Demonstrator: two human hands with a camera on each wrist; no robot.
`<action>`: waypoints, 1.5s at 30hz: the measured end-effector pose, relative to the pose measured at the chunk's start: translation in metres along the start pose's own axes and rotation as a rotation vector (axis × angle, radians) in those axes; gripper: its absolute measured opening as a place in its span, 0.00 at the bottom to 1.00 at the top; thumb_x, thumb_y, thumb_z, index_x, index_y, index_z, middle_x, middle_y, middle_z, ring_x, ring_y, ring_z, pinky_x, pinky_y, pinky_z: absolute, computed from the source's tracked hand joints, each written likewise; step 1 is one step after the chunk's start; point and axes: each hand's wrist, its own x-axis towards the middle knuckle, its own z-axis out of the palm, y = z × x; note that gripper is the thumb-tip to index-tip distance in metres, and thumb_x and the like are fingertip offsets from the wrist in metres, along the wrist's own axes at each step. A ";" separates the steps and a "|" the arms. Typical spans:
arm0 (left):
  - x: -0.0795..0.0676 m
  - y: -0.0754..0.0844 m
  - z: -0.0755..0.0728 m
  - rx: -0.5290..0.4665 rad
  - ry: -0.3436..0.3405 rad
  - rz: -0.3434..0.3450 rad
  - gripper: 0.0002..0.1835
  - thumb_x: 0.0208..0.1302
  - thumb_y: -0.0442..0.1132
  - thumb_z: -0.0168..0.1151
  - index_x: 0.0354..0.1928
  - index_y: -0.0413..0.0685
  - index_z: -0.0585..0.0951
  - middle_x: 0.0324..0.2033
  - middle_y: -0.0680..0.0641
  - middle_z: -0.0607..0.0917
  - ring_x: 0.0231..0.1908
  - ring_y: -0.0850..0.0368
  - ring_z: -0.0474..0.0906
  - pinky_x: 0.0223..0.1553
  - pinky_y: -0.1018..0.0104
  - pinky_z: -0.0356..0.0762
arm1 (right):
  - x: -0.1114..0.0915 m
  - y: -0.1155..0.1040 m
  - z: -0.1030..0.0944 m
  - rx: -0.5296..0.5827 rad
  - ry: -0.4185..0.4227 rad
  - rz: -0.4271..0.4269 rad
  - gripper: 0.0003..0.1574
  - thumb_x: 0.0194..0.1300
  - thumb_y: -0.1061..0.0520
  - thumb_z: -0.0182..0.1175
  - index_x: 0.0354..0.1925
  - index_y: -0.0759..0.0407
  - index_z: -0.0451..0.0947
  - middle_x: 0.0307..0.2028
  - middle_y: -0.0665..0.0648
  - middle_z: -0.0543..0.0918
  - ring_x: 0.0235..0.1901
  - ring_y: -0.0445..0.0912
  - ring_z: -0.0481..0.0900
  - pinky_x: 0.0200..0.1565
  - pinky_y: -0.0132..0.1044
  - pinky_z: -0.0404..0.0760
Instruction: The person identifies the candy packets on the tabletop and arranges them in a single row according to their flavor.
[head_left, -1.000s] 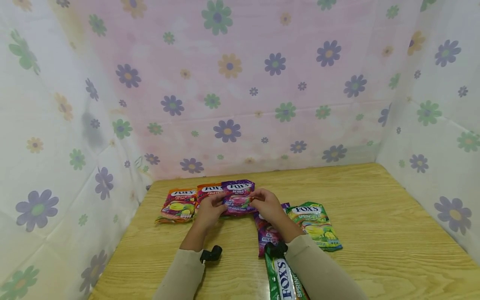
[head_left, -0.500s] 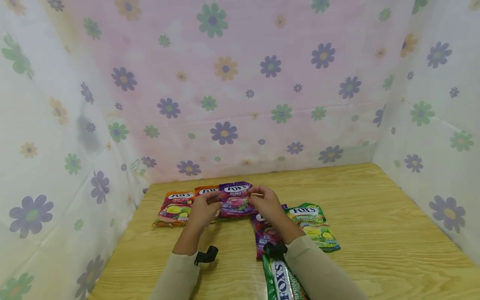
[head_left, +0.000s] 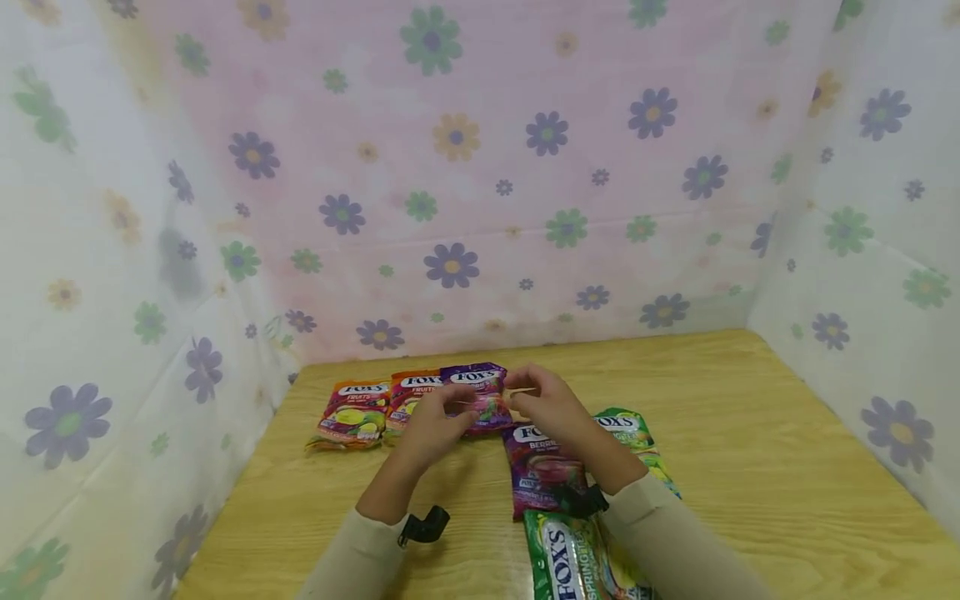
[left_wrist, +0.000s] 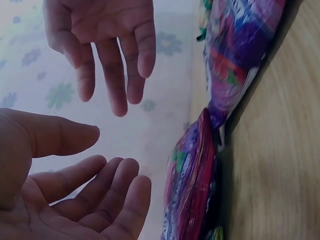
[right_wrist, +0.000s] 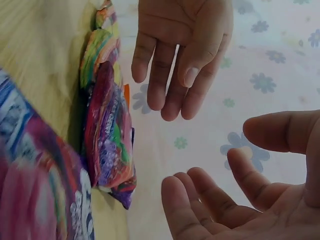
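Fingers empty and loosely spread, the left hand point(head_left: 437, 427) and right hand point(head_left: 553, 410) part from a shiny purple plastic candy packet point(head_left: 492, 407) held a second ago; it lies near the wooden table's point(head_left: 757, 467) far edge, beside two orange-and-red plastic packets point(head_left: 352, 414), its placing apparently settled.

Loc: tabletop booth point(head_left: 817, 275) | flwr-print cloth point(head_left: 495, 233) 3 sides | wood-look tbl point(head_left: 750, 450)

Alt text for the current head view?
A left hand and right hand, open and empty, hover by a purple Fox's Berries bag on a wooden table, two Fruits bags to its left. Another Berries bag and two green Spring Tea bags lie nearer the camera, partly behind the right arm.
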 end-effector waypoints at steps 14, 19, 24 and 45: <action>-0.017 0.003 0.022 -0.319 -0.182 -0.103 0.30 0.75 0.35 0.60 0.74 0.33 0.67 0.65 0.31 0.75 0.60 0.43 0.80 0.57 0.54 0.85 | -0.036 0.017 -0.037 -0.017 -0.095 0.119 0.24 0.72 0.53 0.62 0.63 0.57 0.74 0.64 0.63 0.77 0.61 0.55 0.79 0.61 0.55 0.82; -0.020 0.007 0.025 -0.356 -0.230 -0.111 0.33 0.75 0.38 0.61 0.75 0.31 0.64 0.67 0.30 0.73 0.66 0.38 0.76 0.59 0.54 0.84 | -0.045 0.019 -0.044 0.029 -0.122 0.149 0.28 0.73 0.52 0.61 0.66 0.60 0.70 0.68 0.68 0.73 0.62 0.58 0.78 0.61 0.54 0.83; -0.022 0.006 0.027 -0.414 -0.252 -0.158 0.36 0.74 0.39 0.61 0.76 0.31 0.61 0.70 0.30 0.70 0.69 0.37 0.73 0.64 0.52 0.80 | -0.054 0.019 -0.052 0.015 -0.157 0.151 0.32 0.74 0.51 0.62 0.67 0.66 0.68 0.69 0.71 0.71 0.63 0.58 0.77 0.61 0.54 0.83; -0.023 0.001 0.031 -0.558 -0.288 -0.291 0.40 0.73 0.43 0.61 0.76 0.28 0.57 0.74 0.29 0.63 0.72 0.28 0.64 0.65 0.41 0.77 | -0.065 0.027 -0.081 0.018 -0.250 0.215 0.38 0.76 0.49 0.59 0.73 0.69 0.62 0.70 0.71 0.69 0.69 0.63 0.71 0.68 0.61 0.73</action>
